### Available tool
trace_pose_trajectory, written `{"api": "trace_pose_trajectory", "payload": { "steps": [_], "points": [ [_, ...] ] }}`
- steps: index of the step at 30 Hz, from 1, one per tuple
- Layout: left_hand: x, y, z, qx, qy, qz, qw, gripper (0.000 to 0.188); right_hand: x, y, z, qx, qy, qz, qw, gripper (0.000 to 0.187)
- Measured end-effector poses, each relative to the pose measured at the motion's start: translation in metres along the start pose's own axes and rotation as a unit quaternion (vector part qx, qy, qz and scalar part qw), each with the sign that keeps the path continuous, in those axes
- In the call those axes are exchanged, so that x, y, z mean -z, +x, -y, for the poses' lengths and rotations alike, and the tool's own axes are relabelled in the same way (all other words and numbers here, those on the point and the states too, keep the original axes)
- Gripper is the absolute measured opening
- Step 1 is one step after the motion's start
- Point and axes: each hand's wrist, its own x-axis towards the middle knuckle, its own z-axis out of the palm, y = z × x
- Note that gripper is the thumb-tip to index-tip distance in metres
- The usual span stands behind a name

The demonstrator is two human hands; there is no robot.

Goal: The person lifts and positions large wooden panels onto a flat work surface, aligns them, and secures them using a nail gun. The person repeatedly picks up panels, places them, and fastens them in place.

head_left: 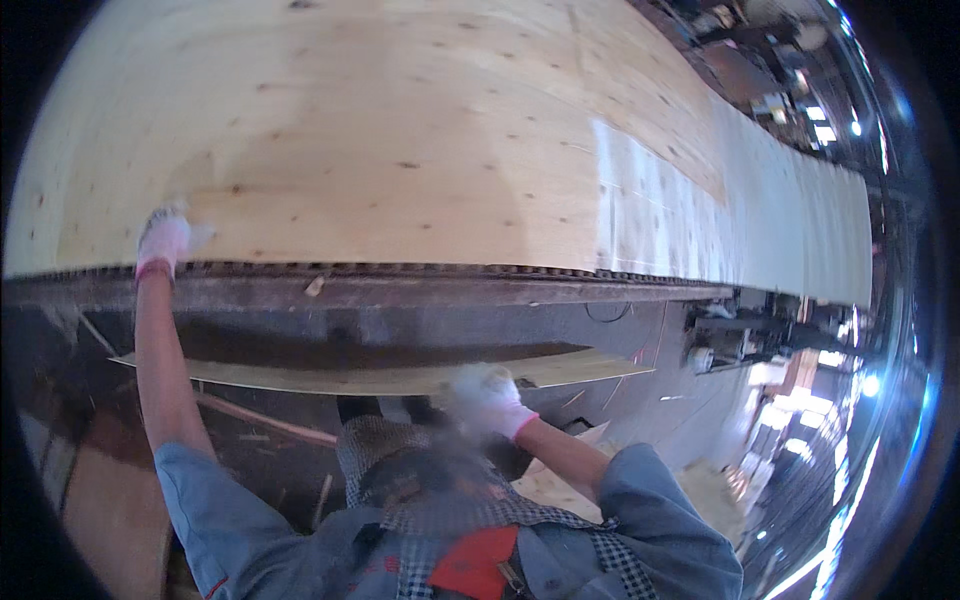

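My left hand (166, 240), in a white and pink glove, reaches over the near edge of a broad, pale wood veneer sheet (400, 150). It is on or just above the sheet's surface, with the thumb apart from the fingers. My right hand (488, 402), gloved alike, is in front of my body, smeared by motion. It overlaps the near edge of a long, narrow veneer strip (330, 379) below the table edge. Whether its fingers grip the strip cannot be made out. Dark knots dot the big sheet, and a whiter part (660, 210) shows towards its right end.
A dark table edge (420, 292) runs along the sheet's near side, with a small wood chip (315, 287) on it. Wood scraps (265, 418) litter the floor. Brown boards (115, 490) are at lower left; machinery (745, 335) stands at right. A checked apron (415, 570) covers my front.
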Motion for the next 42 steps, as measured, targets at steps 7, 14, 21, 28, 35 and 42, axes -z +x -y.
{"api": "trace_pose_trajectory", "payload": {
  "steps": [7, 14, 21, 28, 35, 42],
  "points": [
    [-0.095, -0.266, -0.397, -0.57, -0.012, 0.241, 0.785, 0.091, 0.058, -0.163, -0.121, -0.178, -0.123, 0.07, 0.974, 0.009],
    [-0.214, -0.381, -0.69, -0.647, -0.149, 0.194, 0.723, 0.038, 0.135, -0.379, -0.229, -0.334, -0.169, -0.182, 0.909, 0.029],
    [-0.073, -0.452, -0.926, -0.679, -0.318, 0.219, 0.624, 0.038, 0.225, -0.46, -0.274, -0.359, 0.448, -0.613, 0.542, 0.036],
    [0.035, -0.497, -1.063, -0.604, -0.587, 0.349, 0.412, 0.033, 0.132, -0.439, -0.412, -0.054, 0.826, -0.492, 0.27, 0.023],
    [0.027, -0.449, -1.165, -0.413, -0.787, 0.252, 0.381, 0.03, 0.161, -0.418, -0.6, -0.2, 0.454, -0.769, 0.404, 0.018],
    [-0.045, -0.319, -1.15, -0.232, -0.764, 0.174, 0.575, 0.045, 0.108, -0.446, -0.828, -0.041, 0.758, -0.636, 0.138, 0.016]
  ]
}}
